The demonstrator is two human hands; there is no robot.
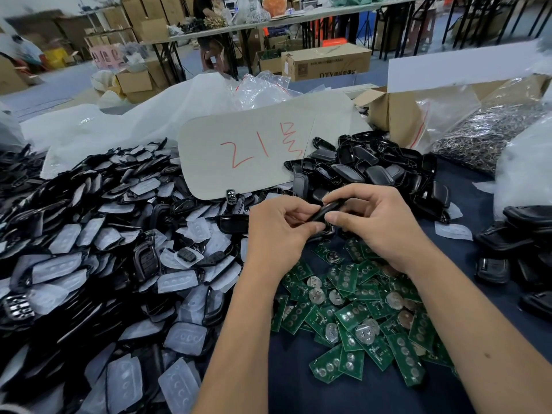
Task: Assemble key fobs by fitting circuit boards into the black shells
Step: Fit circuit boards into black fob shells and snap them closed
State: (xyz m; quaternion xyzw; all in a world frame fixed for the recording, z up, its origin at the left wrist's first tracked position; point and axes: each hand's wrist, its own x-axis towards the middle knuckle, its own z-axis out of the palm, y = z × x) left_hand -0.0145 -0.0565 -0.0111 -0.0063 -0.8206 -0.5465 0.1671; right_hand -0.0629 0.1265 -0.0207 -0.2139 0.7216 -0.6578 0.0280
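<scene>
A black key fob shell is held above the blue table between both hands. My left hand grips its lower left end with curled fingers and thumb. My right hand pinches its upper right end between thumb and fingers. Whether a board sits inside the shell is hidden by my fingers. Below my hands lies a heap of green circuit boards with round silver battery clips. A big pile of black shells and translucent button pads covers the left side. More black shell halves are heaped behind my hands.
A grey card marked in red leans behind the piles. An open cardboard box and a bag of metal rings stand at the back right. Several black shells lie at the right edge. White plastic bags lie behind.
</scene>
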